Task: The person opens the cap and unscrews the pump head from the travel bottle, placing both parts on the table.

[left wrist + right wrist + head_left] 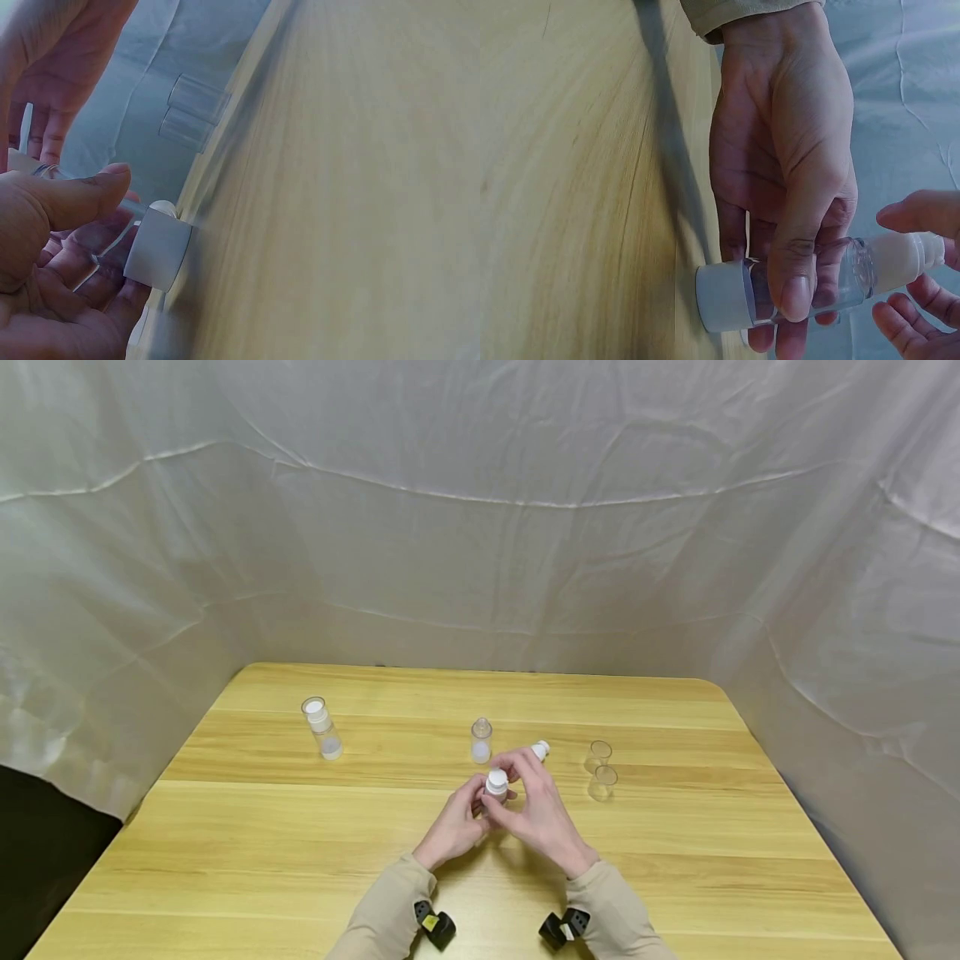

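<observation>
A clear bottle with a white base is between both hands, its white pump top facing up. My left hand grips the clear body, thumb on one side and fingers on the other. Up at the white top, my right hand pinches it between thumb and fingers. In the right wrist view the white base is close to the wooden surface, with the left hand round the body above it. Just behind the right hand lies a loose white pump.
Another clear bottle with a white base stands beyond the hands. Two clear caps stand to the right. At the far left is a bottle with a white top under a clear cap. Pale sheeting surrounds the wooden table.
</observation>
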A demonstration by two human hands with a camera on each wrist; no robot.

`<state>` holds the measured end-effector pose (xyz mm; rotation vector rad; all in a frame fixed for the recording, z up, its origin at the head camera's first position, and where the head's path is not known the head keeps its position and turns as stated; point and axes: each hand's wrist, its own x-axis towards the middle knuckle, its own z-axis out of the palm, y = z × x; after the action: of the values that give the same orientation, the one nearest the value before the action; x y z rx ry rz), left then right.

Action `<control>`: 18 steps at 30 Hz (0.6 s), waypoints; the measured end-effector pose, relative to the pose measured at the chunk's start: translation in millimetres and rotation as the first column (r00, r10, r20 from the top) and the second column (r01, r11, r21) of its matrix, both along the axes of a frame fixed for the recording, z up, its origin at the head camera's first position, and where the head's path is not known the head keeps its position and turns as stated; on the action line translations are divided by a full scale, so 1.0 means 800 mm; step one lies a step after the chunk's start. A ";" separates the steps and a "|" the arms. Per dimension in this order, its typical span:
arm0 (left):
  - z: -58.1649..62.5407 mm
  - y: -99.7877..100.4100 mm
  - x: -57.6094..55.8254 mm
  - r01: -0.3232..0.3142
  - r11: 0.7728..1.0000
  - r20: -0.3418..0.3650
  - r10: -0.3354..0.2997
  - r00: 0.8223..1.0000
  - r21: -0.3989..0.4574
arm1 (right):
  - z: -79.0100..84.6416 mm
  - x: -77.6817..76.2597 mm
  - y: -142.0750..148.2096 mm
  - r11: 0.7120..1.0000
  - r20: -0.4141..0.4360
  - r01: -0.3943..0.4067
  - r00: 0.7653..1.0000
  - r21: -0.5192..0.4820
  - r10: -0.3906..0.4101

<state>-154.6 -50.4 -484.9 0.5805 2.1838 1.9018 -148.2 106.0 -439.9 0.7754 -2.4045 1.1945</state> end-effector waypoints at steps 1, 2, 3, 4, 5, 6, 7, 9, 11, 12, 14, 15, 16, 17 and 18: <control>0.000 0.000 0.000 0.001 1.000 -0.001 -0.001 1.000 0.000 | 0.000 0.000 0.000 1.000 -0.003 0.004 1.000 -0.005 -0.004; 0.000 0.000 0.000 0.002 1.000 -0.001 -0.002 1.000 0.000 | 0.000 0.000 -0.001 1.000 -0.006 0.009 1.000 -0.010 -0.009; 0.000 0.000 0.000 0.003 1.000 -0.004 -0.003 1.000 -0.001 | 0.001 0.000 -0.001 1.000 -0.012 0.013 1.000 -0.012 -0.014; 0.000 0.000 0.000 0.005 1.000 -0.005 -0.005 1.000 -0.003 | 0.001 0.000 -0.002 1.000 -0.015 0.015 1.000 -0.015 -0.015; -0.001 0.000 0.000 0.006 1.000 -0.008 -0.006 1.000 -0.005 | 0.001 0.000 -0.002 1.000 -0.021 0.018 1.000 -0.013 -0.018; -0.001 0.000 0.000 0.006 1.000 -0.008 -0.006 1.000 -0.009 | 0.001 0.000 -0.002 1.000 -0.027 0.019 0.999 -0.011 -0.019; -0.001 0.000 0.000 0.005 1.000 -0.008 -0.006 1.000 -0.010 | 0.001 0.001 -0.002 1.000 -0.032 0.019 0.999 -0.007 -0.019; -0.001 0.000 -0.001 0.001 1.000 -0.012 -0.001 1.000 -0.012 | 0.002 0.001 -0.002 1.000 -0.037 0.011 0.999 0.002 -0.011; -0.002 0.000 -0.001 -0.005 1.000 -0.014 0.005 1.000 -0.014 | 0.002 0.001 -0.001 1.000 -0.037 0.000 0.999 0.019 0.000; -0.002 0.001 -0.001 -0.007 1.000 -0.017 0.007 1.000 -0.014 | 0.002 0.001 -0.001 1.000 -0.033 -0.004 0.999 0.025 0.005; -0.002 0.001 -0.001 -0.008 1.000 -0.017 0.008 1.000 -0.010 | 0.003 0.001 -0.001 0.999 -0.019 -0.012 1.000 0.032 0.013; -0.001 0.001 -0.001 -0.008 1.000 -0.018 0.008 1.000 -0.009 | 0.003 0.002 -0.001 0.999 -0.011 -0.012 1.000 0.032 0.012; -0.002 0.001 -0.001 -0.006 1.000 -0.015 0.006 1.000 -0.009 | 0.003 0.002 -0.001 0.999 -0.006 -0.009 1.000 0.031 0.009; -0.002 0.001 -0.001 -0.004 1.000 -0.012 0.004 1.000 -0.007 | 0.002 0.002 -0.001 1.000 -0.001 -0.003 1.000 0.026 0.003; -0.001 0.000 -0.001 -0.002 1.000 -0.011 0.002 1.000 -0.006 | 0.002 0.002 -0.002 1.000 -0.002 0.005 1.000 0.021 -0.005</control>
<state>-155.1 -50.1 -486.0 0.5896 2.1968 1.8962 -146.5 104.5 -438.0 0.7760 -2.4201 1.1678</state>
